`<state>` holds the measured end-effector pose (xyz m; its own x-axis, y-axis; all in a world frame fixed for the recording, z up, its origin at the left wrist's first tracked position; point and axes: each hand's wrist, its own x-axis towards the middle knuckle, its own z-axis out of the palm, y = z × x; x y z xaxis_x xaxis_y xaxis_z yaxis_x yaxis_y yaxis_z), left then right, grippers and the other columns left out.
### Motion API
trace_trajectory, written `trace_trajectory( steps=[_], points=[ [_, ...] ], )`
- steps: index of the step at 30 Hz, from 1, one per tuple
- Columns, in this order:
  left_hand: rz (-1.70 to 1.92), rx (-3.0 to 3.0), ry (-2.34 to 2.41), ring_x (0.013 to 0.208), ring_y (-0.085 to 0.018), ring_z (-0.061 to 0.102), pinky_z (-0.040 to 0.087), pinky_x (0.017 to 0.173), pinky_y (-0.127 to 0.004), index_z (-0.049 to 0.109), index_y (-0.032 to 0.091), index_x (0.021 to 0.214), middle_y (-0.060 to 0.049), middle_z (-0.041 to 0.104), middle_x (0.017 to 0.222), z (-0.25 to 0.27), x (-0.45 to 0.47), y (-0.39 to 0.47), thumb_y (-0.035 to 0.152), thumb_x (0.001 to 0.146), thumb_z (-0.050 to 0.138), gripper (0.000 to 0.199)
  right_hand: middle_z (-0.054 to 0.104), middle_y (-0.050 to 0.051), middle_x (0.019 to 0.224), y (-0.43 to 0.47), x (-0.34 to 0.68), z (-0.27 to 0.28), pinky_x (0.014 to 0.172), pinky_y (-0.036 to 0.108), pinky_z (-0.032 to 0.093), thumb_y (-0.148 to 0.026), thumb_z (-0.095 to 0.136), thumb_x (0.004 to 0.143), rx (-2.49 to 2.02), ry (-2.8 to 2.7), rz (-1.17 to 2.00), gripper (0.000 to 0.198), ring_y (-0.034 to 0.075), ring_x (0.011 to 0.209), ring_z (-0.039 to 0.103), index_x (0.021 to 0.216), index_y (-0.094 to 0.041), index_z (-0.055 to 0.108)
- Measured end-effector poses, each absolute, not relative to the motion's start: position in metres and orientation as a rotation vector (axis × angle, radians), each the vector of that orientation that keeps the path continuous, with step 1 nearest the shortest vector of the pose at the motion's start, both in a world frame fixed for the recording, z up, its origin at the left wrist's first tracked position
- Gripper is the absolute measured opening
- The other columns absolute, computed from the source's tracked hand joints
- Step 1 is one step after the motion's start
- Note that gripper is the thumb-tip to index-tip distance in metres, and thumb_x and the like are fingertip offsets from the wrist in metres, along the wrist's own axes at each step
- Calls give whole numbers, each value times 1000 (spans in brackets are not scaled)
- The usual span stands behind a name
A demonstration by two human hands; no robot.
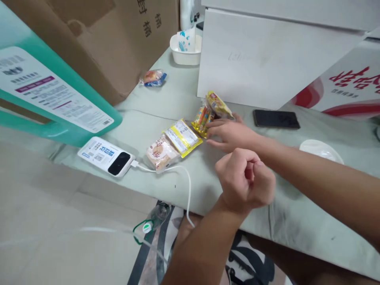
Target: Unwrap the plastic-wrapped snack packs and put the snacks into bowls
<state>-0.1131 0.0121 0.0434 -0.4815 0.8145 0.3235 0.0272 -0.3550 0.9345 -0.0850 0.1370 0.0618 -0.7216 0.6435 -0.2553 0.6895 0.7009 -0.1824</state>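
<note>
My left hand (pixel 245 180) is closed in a loose fist above the front of the table; only skin shows in the gap between its fingers. Farther back, my right hand (pixel 227 133) has its fingers apart beside small snack packets. Its fingertips overlap a yellow packet (pixel 219 103) that stands tilted and a clear-and-yellow packet (pixel 202 118) with colourful contents; whether they touch is hard to tell. Left of them lie a yellow-and-white packet (pixel 183 136) and a pale wrapped biscuit-like snack (pixel 162 153), their edges overlapping.
A white power bank (pixel 103 156) with a white cable (pixel 189 186) lies at the table's front edge. A green jug (pixel 97 114) and cardboard box (pixel 118 43) stand left. Behind are a wrapped snack (pixel 153 78), white tub (pixel 186 58), white box (pixel 243 63) and black phone (pixel 276 119).
</note>
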Motion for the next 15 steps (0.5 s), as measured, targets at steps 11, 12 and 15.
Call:
trace_trajectory(
  steps=[11, 12, 15],
  points=[
    [1866, 1100, 1382, 48, -11, 34, 29, 50, -29, 43, 25, 69, 6, 36, 51, 41, -110, 25, 20, 80, 51, 15, 70, 7, 129, 210, -79, 48, 95, 41, 52, -23, 57, 90, 1694, 2754, -651, 54, 29, 113, 66, 144, -26, 55],
    [1874, 1091, 1377, 49, -11, 35, 29, 50, -29, 44, 25, 69, 6, 36, 51, 41, -109, 25, 20, 80, 51, 14, 72, 5, 123, 212, -77, 49, 90, 39, 53, -21, 53, 92, 1828, 2724, -787, 49, 27, 107, 68, 140, -26, 58],
    [1916, 1063, 1335, 50, -11, 36, 30, 51, -28, 45, 24, 69, 6, 37, 52, 37, -106, 28, 18, 81, 53, 15, 73, 3, 112, 208, -59, 63, 78, 33, 54, -21, 45, 94, 2201, 2567, -1350, 39, 20, 94, 71, 130, -27, 61]
  ],
)
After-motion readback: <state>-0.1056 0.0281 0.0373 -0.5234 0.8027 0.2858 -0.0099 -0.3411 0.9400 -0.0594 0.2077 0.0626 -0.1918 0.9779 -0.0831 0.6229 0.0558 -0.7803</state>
